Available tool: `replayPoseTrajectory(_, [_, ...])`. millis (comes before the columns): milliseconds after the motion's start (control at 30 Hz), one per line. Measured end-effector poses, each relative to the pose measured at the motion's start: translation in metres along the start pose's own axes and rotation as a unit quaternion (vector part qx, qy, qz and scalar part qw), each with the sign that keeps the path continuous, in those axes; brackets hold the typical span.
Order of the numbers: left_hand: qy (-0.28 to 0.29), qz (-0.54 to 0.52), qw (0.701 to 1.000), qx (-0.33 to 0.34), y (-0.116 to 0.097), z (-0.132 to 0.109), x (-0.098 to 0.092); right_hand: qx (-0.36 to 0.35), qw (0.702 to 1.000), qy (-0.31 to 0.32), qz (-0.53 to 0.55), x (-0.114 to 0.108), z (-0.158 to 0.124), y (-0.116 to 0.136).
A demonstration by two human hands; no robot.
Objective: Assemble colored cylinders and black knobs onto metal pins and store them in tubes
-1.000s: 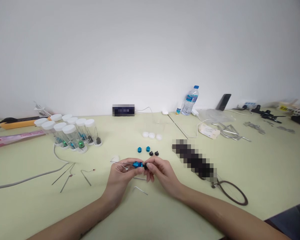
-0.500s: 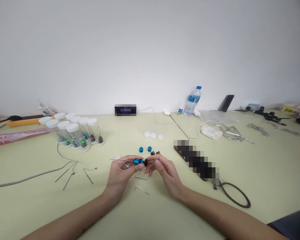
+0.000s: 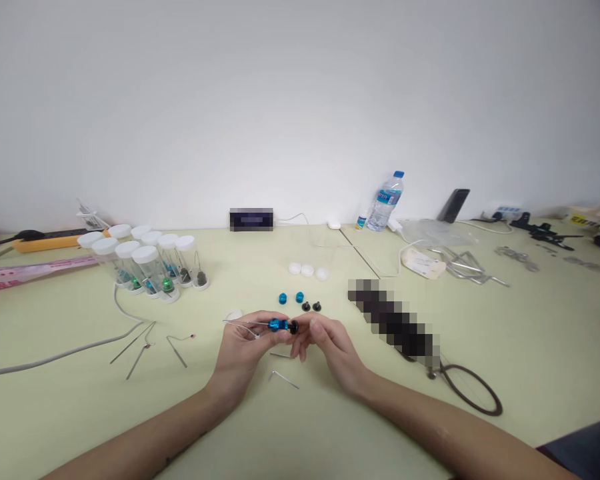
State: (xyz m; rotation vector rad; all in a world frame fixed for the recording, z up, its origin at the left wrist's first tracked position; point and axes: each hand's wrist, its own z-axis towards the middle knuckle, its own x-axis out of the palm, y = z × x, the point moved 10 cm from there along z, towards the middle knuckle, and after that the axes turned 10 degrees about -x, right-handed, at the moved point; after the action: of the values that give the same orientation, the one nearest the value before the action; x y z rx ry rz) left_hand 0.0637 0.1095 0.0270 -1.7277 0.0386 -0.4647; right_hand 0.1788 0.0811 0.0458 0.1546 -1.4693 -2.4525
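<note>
Left hand (image 3: 241,348) pinches blue knob (image 3: 276,325); right hand (image 3: 334,343), loosely open, beside black cap (image 3: 294,327). Probably screwing step; next turn needs left grip steady.

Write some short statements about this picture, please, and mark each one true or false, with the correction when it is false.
1. The left hand holds a blue part. True.
2. Three loose black parts lie beyond the hands. False: only two loose black parts lie there.
3. The bottle has a blue cap. True.
4. The tubes are on the person's right. False: the tubes are on the left.
5. Two loose blue parts lie nearer the person than three white caps. True.
</note>
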Motion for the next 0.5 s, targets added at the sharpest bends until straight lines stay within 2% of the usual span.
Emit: replayPoseTrajectory(500, [-0.007, -0.002, 1.0, -0.001, -0.0013, 0.0007, -0.0006, -0.01, 1.0, -0.012, 0.003, -0.0024, -0.0012, 0.0031])
